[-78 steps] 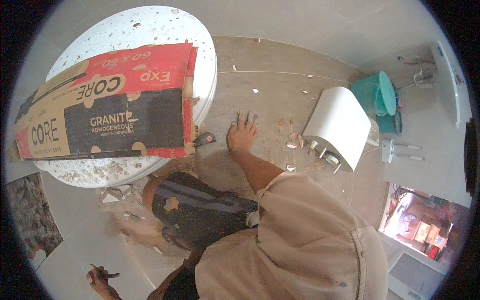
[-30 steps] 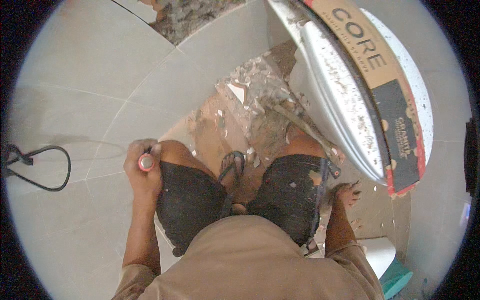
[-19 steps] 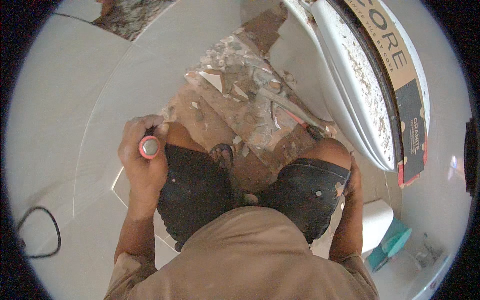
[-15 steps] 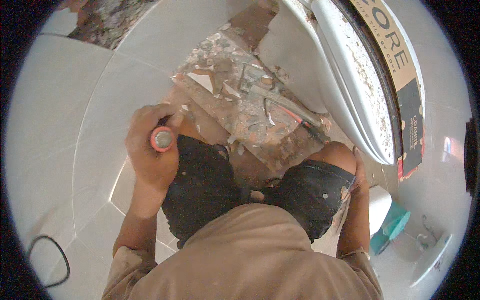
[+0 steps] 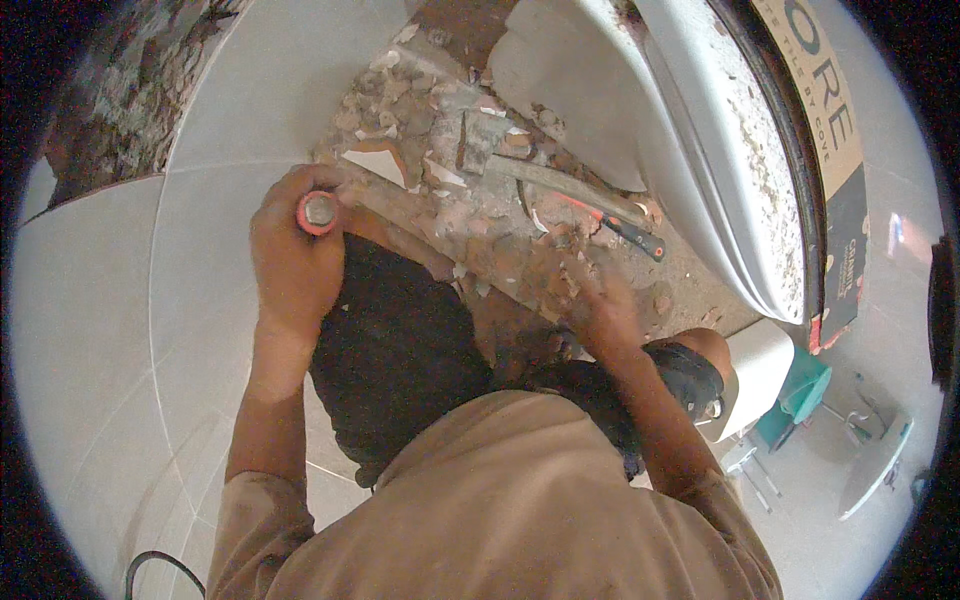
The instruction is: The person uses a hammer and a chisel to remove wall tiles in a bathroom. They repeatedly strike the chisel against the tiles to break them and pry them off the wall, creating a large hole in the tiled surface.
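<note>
On the broken floor patch (image 5: 470, 190), the left hand (image 5: 295, 255) grips a red-capped chisel (image 5: 318, 212) upright for chipping; the right hand (image 5: 600, 305), blurred, fingers loosely spread, holds nothing visible among the rubble.

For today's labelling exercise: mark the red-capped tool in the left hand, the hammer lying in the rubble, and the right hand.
red-capped tool (image 5: 318, 212), head view, on its round end cap.
hammer (image 5: 560, 186), head view, mid-handle.
right hand (image 5: 600, 305), head view, back of the hand.
</note>
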Motion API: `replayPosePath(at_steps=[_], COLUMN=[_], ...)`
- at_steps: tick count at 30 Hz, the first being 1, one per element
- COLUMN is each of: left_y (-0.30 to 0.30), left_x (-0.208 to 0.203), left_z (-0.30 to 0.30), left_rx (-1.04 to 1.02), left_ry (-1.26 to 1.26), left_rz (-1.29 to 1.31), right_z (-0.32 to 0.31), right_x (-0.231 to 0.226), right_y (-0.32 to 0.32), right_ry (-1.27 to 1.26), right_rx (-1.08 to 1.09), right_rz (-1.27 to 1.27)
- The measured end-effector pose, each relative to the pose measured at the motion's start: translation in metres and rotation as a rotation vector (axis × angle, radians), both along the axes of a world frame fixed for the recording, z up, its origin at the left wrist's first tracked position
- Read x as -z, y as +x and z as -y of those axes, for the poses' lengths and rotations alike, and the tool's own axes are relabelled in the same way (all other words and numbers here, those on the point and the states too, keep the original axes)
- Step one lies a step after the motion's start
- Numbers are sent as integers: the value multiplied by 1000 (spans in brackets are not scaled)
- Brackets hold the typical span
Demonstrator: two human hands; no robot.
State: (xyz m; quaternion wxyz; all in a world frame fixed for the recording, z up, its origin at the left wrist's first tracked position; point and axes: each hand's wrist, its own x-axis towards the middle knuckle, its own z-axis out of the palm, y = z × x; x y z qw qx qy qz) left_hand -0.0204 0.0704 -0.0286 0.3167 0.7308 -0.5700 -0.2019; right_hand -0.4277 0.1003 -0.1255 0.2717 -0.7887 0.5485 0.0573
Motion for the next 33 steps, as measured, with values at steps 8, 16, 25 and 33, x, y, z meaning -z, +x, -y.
replayPosePath(at_steps=[8,16,25,33], left_y=[3,7,12,14], left_x=[-10,-19,5,22], left_z=[-23,-48,-18,11], left_rx=[-169,-299,-179,-149], left_ry=[82,58,90,173], left_rz=[91,120,182,246], right_z=[-1,24,62,90], right_x=[102,42,50,35], right_y=[4,-14,27,63], right_ry=[-271,-156,-421,-214], right_rx=[-536,-173,-48,83], right_rz=[-87,-239,-68,-200])
